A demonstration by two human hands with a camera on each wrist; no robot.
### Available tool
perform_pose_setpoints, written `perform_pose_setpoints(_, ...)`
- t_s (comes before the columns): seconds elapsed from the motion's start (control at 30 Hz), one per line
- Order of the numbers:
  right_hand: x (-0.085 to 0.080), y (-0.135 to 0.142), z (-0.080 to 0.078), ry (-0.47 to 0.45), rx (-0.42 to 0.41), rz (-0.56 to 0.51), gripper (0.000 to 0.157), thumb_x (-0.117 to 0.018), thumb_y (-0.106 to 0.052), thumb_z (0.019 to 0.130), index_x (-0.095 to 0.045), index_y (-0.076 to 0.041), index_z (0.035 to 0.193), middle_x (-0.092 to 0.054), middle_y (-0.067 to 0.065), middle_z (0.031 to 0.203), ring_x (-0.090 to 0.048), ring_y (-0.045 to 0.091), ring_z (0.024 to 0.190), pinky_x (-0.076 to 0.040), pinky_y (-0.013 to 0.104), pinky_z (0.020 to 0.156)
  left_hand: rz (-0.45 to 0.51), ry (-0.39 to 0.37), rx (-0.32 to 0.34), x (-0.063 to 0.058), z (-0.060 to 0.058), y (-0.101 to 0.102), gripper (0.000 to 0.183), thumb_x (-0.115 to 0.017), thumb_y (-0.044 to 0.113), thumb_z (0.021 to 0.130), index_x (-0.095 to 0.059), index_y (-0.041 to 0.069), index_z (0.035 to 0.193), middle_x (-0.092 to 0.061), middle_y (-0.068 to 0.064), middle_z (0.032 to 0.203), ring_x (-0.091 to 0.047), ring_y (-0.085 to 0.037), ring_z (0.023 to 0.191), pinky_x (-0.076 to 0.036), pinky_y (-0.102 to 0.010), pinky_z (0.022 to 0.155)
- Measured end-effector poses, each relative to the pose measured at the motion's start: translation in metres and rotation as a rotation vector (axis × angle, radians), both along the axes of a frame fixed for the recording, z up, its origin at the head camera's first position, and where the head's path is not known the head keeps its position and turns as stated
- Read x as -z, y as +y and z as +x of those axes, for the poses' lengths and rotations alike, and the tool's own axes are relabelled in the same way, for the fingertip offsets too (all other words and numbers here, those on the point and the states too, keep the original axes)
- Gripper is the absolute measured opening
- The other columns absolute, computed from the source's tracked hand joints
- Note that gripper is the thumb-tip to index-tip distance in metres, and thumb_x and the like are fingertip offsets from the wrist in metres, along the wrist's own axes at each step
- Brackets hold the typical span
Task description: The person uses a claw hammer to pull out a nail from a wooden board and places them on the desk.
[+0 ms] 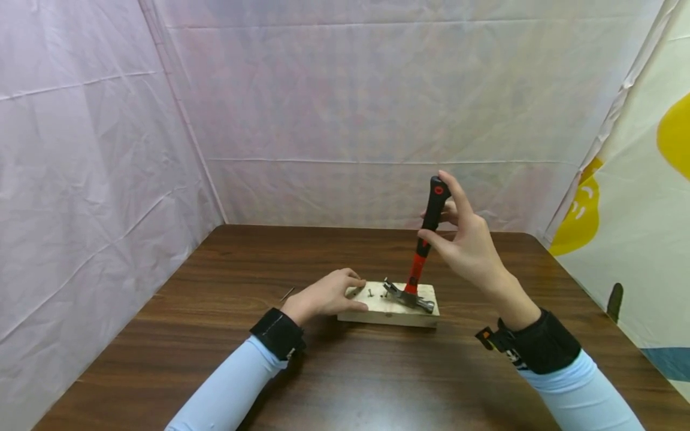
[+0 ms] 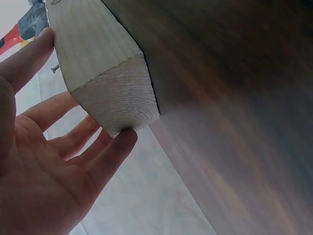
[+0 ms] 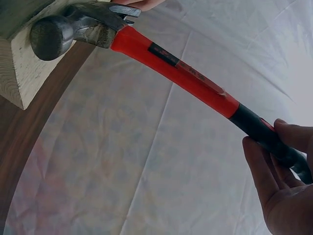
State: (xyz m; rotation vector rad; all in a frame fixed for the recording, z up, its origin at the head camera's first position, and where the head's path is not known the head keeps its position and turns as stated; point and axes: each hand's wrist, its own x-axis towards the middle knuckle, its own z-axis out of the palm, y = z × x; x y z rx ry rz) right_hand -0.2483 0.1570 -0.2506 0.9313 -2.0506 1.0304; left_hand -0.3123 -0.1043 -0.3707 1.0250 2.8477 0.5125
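A pale wooden block [image 1: 388,319] lies on the table. My left hand [image 1: 326,293] grips its left end, thumb near the front edge and fingers over the far side and end face. My right hand [image 1: 468,245] holds a claw hammer [image 1: 416,269] by its black grip, between thumb and fingers. The red-and-black handle stands nearly upright, leaning right. Its metal head [image 3: 51,36] rests on the block's top, claw toward the left. Beside the claw, a small nail [image 1: 370,293] sticks up from the block; the left wrist view shows a nail [image 2: 55,69] too.
A thin nail-like piece [image 1: 287,294] lies on the brown wooden table [image 1: 242,263], left of my left hand. White cloth [image 1: 345,108] hangs behind the table and at both sides; the right one carries yellow shapes [image 1: 579,215].
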Motion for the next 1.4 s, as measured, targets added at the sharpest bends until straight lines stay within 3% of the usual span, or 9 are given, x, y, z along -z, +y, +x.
perform_pose_setpoints(0.4, 0.004, 0.007, 0.002, 0.002, -0.031, -0.049, 0.101, -0.072, 0.022, 0.077, -0.020, -0.012, 0.156, -0.063, 0.016, 0.103, -0.066, 0.031, 0.088, -0.054, 0.029, 0.068, -0.015, 0.011, 0.009, 0.000, 0.000, 0.000, 0.063, -0.072, 0.044, 0.089, -0.057, 0.008, 0.139, -0.052, -0.007, 0.130, -0.052, -0.021, 0.120, -0.041, -0.029, 0.096)
perform_pose_setpoints(0.8, 0.005, 0.014, 0.001, -0.005, -0.038, -0.091, 0.101, -0.072, 0.023, 0.075, -0.022, -0.012, 0.156, -0.064, 0.019, 0.104, -0.067, 0.014, 0.089, -0.055, 0.030, 0.066, -0.036, 0.024, 0.021, -0.001, -0.001, -0.001, 0.065, -0.070, 0.045, 0.090, -0.055, 0.007, 0.140, -0.052, -0.006, 0.131, -0.052, -0.020, 0.120, -0.040, -0.027, 0.096)
perform_pose_setpoints(1.4, 0.010, 0.029, 0.001, -0.016, -0.082, -0.184, 0.102, -0.069, 0.028, 0.074, -0.020, -0.010, 0.155, -0.061, 0.026, 0.103, -0.067, 0.014, 0.089, -0.054, 0.030, 0.066, -0.019, 0.027, 0.027, 0.002, -0.001, 0.002, 0.063, -0.070, 0.044, 0.090, -0.056, 0.006, 0.138, -0.051, -0.008, 0.133, -0.051, -0.022, 0.122, -0.039, -0.029, 0.099)
